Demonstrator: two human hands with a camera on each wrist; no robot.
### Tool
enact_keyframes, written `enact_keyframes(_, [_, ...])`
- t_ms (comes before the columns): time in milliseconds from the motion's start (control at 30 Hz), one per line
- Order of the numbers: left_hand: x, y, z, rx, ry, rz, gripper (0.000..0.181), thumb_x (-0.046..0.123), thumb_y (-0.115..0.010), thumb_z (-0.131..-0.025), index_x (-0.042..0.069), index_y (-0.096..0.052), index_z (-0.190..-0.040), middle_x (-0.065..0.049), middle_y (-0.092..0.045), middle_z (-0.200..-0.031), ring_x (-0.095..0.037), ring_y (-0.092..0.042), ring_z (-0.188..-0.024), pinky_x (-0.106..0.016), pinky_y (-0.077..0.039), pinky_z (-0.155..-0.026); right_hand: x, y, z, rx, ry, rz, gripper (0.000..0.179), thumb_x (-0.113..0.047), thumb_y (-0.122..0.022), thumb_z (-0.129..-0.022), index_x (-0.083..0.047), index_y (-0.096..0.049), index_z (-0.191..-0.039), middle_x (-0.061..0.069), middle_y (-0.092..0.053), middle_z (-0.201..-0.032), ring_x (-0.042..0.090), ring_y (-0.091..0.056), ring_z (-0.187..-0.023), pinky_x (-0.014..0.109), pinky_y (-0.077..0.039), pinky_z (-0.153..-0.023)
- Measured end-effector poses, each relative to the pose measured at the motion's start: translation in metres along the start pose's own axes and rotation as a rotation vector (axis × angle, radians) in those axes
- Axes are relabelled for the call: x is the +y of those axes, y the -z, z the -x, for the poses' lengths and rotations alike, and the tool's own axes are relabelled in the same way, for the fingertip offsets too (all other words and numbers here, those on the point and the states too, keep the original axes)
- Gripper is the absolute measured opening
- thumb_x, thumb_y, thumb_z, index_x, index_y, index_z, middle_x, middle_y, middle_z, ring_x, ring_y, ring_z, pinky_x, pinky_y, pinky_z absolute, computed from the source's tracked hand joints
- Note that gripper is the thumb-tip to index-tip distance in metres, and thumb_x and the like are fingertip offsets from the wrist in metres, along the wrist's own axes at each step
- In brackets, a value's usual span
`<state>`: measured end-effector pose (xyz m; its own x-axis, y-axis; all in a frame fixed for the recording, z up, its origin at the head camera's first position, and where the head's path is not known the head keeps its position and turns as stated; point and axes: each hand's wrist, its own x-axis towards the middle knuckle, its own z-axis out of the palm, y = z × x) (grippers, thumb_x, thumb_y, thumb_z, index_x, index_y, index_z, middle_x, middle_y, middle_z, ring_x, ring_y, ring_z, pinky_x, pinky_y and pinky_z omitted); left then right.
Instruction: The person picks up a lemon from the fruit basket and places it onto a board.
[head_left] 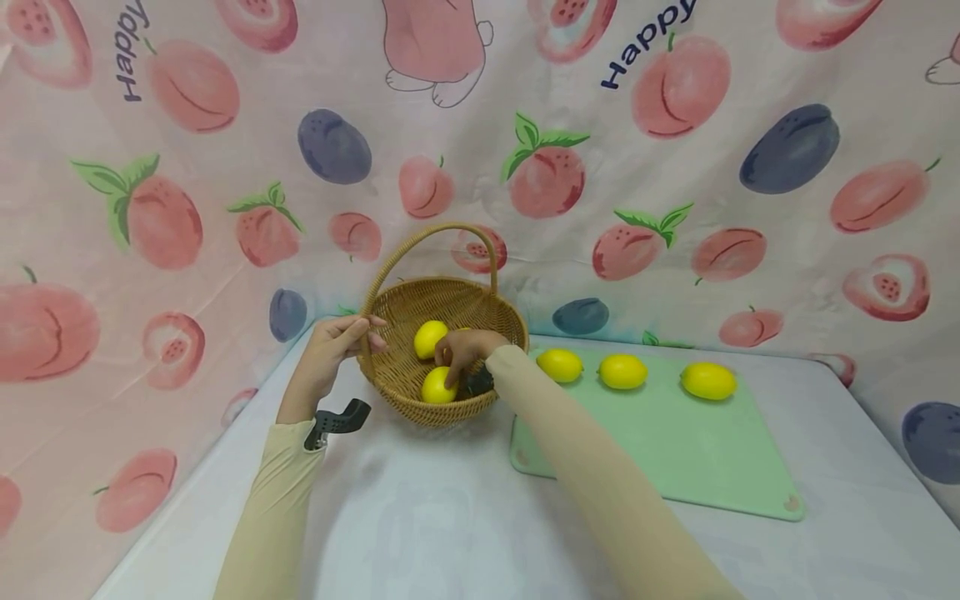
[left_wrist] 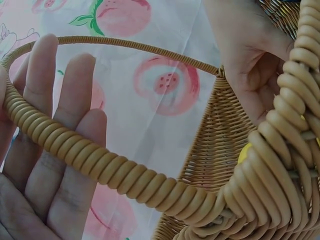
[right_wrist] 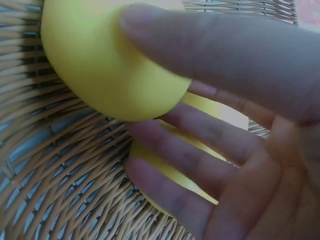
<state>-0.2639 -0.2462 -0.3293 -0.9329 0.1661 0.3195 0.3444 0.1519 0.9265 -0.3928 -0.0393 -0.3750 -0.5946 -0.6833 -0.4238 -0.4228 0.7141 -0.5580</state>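
Observation:
A brown wicker basket (head_left: 420,412) with a tall arched handle (left_wrist: 115,175) stands on the table. My left hand (head_left: 335,354) holds the left side of that handle, thumb in front and the other fingers (left_wrist: 75,95) loosely behind it. Inside the basket, my right hand (head_left: 468,348) grips the nearer lemon (head_left: 438,386). In the right wrist view the thumb presses on this lemon (right_wrist: 100,65), with fingertips at its underside. Another lemon (head_left: 430,339) lies farther back in the basket. Behind the right fingers, more yellow fruit (right_wrist: 170,172) shows, partly hidden by them.
A light green cutting board (head_left: 660,450) lies right of the basket. Along its far edge sit three lemons, at left (head_left: 559,365), middle (head_left: 622,372) and right (head_left: 708,381). A fruit-print cloth (head_left: 450,125) hangs behind the white table (head_left: 420,517).

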Motion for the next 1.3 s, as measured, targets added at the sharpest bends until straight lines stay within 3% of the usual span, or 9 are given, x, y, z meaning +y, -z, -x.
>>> enact_keyframes(167, [0.0003,-0.0009,-0.0006,-0.002,0.001,0.000,0.032,0.014,-0.043,-0.100,0.031,-0.068,-0.088,0.013,-0.069,-0.070,-0.002,-0.067,-0.073,-0.020,-0.053,-0.074,0.0007,-0.0002,-0.0015,-0.041,0.009,-0.045,0.033,-0.012,-0.077,-0.078,-0.011,-0.054,-0.102,0.008,-0.052,-0.110,0.014,-0.054,-0.084,0.024,-0.052,-0.072])
enact_keyframes(367, [0.0009,-0.0017,-0.0006,-0.003,-0.001,-0.017,0.033,0.014,-0.043,-0.101,0.031,-0.067,-0.088,0.014,-0.069,-0.070,-0.002,-0.066,-0.073,-0.020,-0.053,-0.073,-0.0016,-0.0019,0.0005,-0.080,0.049,-0.041,0.050,-0.020,-0.077,-0.078,-0.012,-0.058,-0.123,0.009,-0.051,-0.133,0.017,-0.061,-0.099,0.026,-0.055,-0.082])
enact_keyframes(600, [0.0012,-0.0013,-0.0008,0.000,0.002,-0.014,0.032,0.014,-0.043,-0.101,0.031,-0.067,-0.087,0.014,-0.069,-0.070,-0.002,-0.067,-0.074,-0.019,-0.053,-0.075,-0.0042,-0.0005,0.0023,-0.086,0.086,-0.056,0.050,-0.022,-0.075,-0.081,-0.014,-0.059,-0.127,0.005,-0.055,-0.129,0.015,-0.060,-0.095,0.025,-0.053,-0.083])
enact_keyframes(933, [0.0006,0.0008,0.0008,-0.001,-0.012,0.014,0.031,0.013,-0.042,-0.101,0.024,-0.068,-0.089,0.013,-0.069,-0.070,-0.002,-0.068,-0.073,-0.018,-0.054,-0.075,-0.0035,0.0041,0.0022,-0.144,0.163,-0.116,0.045,-0.011,-0.073,-0.082,-0.008,-0.059,-0.124,0.007,-0.056,-0.131,0.018,-0.052,-0.119,0.024,-0.049,-0.092])
enact_keyframes(1100, [0.0001,0.0009,0.0009,-0.003,-0.020,0.026,0.033,0.012,-0.041,-0.101,0.027,-0.068,-0.087,0.012,-0.069,-0.070,-0.002,-0.068,-0.073,-0.018,-0.055,-0.075,-0.0058,0.0038,0.0043,-0.182,0.152,-0.171,0.043,-0.005,-0.070,-0.083,-0.006,-0.056,-0.123,0.009,-0.050,-0.139,0.023,-0.045,-0.131,0.025,-0.050,-0.093])
enact_keyframes(1300, [-0.0008,0.0011,0.0012,-0.002,-0.021,0.032,0.033,0.012,-0.041,-0.101,0.027,-0.068,-0.088,0.012,-0.069,-0.070,-0.003,-0.068,-0.073,-0.018,-0.055,-0.075,-0.0059,0.0028,0.0052,-0.189,0.094,-0.211,0.051,-0.005,-0.070,-0.083,-0.007,-0.053,-0.132,0.011,-0.046,-0.142,0.022,-0.054,-0.119,0.028,-0.054,-0.086])
